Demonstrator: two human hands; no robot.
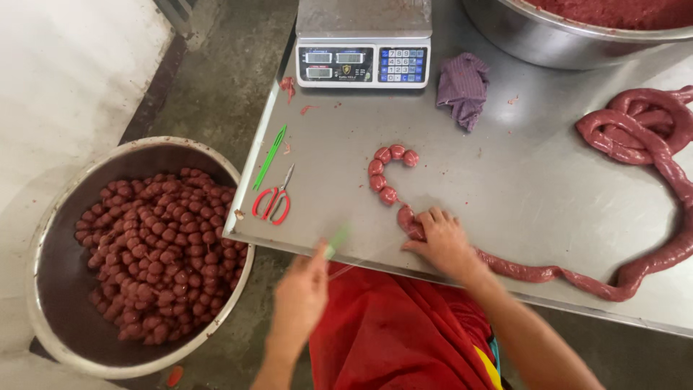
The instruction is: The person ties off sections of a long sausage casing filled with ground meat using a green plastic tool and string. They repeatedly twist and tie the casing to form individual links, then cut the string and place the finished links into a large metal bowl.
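A long dark-red sausage rope (635, 152) coils at the right of the steel table (505, 173) and runs along its front edge. Its left end is tied into several small round links (382, 170) that curve in a hook shape. My right hand (442, 242) presses down on the sausage just behind the last link. My left hand (303, 292), blurred, hovers off the table's front edge and pinches a thin green strip (336, 240).
A big steel bowl (50, 289) full of small red sausage balls stands on the floor at left. Red-handled scissors (274, 198) and green strips (270, 155) lie near the table's left edge. A weighing scale (363, 43), a purple cloth (462, 87) and a large meat-filled basin (577, 36) sit at the back.
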